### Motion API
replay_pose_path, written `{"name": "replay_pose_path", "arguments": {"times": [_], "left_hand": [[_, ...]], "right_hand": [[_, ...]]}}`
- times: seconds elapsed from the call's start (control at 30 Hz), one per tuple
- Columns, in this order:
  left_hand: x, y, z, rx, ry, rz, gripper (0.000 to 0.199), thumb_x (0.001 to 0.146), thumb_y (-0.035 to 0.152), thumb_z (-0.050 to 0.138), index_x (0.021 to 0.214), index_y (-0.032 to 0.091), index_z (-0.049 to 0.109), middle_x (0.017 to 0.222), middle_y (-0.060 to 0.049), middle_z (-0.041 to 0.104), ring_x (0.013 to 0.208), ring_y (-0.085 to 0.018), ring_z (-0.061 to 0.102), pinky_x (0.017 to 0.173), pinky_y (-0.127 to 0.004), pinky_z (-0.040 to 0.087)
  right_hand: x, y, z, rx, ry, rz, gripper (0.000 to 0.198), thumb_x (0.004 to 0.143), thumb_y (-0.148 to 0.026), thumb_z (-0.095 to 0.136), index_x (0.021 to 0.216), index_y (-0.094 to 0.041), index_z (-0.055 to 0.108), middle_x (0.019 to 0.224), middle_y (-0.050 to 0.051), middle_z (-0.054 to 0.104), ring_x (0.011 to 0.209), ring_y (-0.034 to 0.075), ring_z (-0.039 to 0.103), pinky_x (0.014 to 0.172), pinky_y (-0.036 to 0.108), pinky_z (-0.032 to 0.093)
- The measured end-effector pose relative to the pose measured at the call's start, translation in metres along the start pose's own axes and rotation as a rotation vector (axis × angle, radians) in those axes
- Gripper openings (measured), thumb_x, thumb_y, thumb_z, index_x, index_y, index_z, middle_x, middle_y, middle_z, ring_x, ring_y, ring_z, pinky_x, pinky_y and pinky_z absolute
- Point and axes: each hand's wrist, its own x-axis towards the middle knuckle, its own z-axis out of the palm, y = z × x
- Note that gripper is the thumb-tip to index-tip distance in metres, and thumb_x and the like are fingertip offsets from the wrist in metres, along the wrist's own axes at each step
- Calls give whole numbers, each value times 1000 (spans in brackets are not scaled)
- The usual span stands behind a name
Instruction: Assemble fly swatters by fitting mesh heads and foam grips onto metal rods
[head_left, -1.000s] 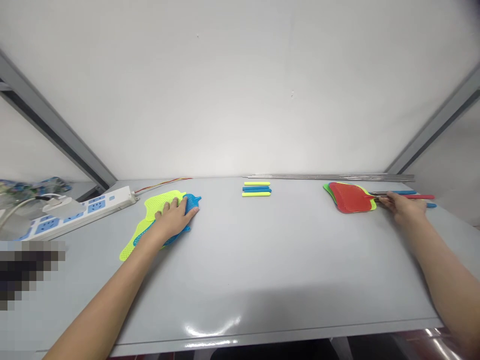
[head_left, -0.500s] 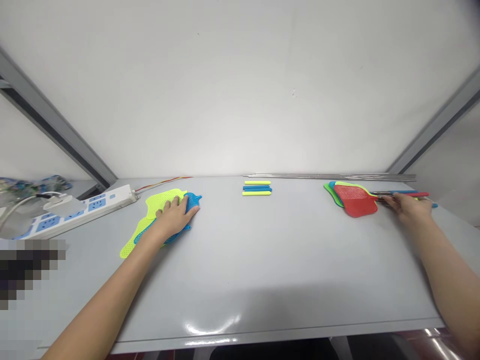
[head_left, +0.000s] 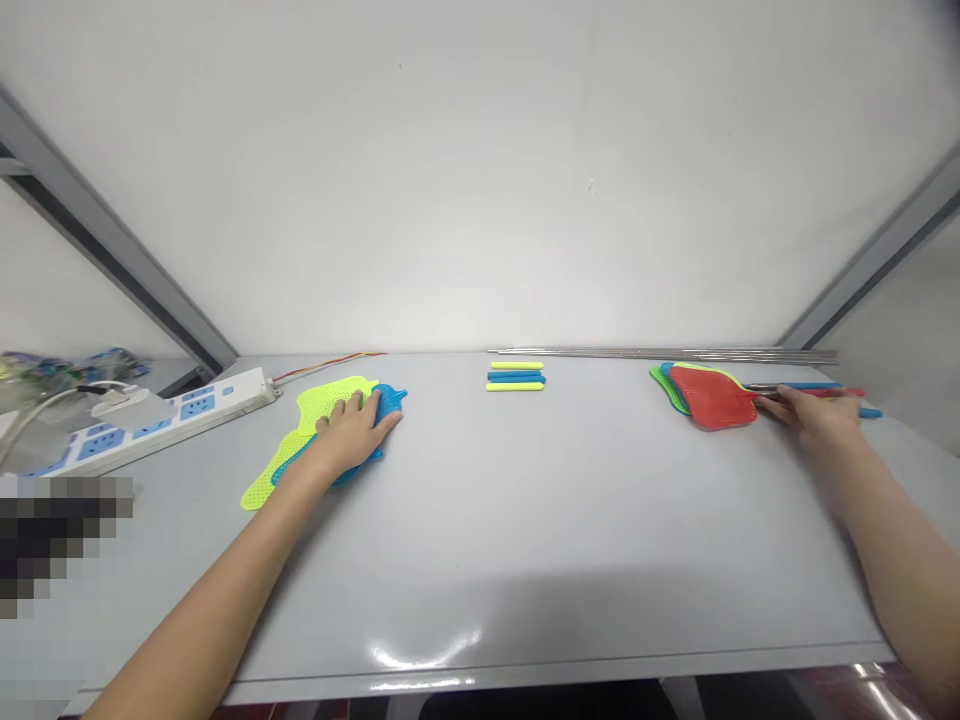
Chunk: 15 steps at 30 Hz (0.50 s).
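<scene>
The left hand point(head_left: 351, 432), left of the frame's centre, lies palm down, fingers spread and slightly bent, over yellow mesh heads point(head_left: 319, 402) and blue mesh heads point(head_left: 388, 399), with no grip visible. The right hand point(head_left: 814, 415), at the right of the frame, has its fingers closed on the shaft of a red swatter point(head_left: 716, 400), whose head overlaps green and blue ones. Yellow tubes point(head_left: 515, 387) and blue tubes point(head_left: 517, 378) lie together mid-frame.
</scene>
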Motion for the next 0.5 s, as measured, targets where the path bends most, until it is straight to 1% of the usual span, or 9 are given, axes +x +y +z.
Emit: {"name": "replay_pose_path", "arguments": {"times": [0.1,0.2,0.37,0.5], "left_hand": [[0,0,0,-3,1,5,65,76,55,15,129,17,20,133,-15,21,119,-34,20,87,-51,24],[-1,1,-1,-6,4,11,65,76,55,15,129,16,20,133,-15,21,119,-34,20,86,-51,25],[-3,3,-3,-9,17,41,62,77,52,17,128,17,20,132,-14,24,118,-31,22,87,-47,26],[-5,4,-5,-10,29,54,60,78,50,18,128,17,21,131,-14,26,118,-31,23,86,-48,27]], "right_hand": [[-2,-2,1,34,-23,-31,47,69,1,49,101,-23,24,93,3,45,62,12,61,56,26,54],[-3,-2,1,37,-28,-28,47,68,2,49,101,-21,25,87,4,48,57,13,60,53,26,53],[-2,0,1,15,-12,-26,45,67,4,49,99,-19,28,77,3,52,51,12,58,46,24,52],[1,0,2,19,32,-40,36,67,1,50,92,-18,32,69,0,50,44,10,54,41,25,51]]}}
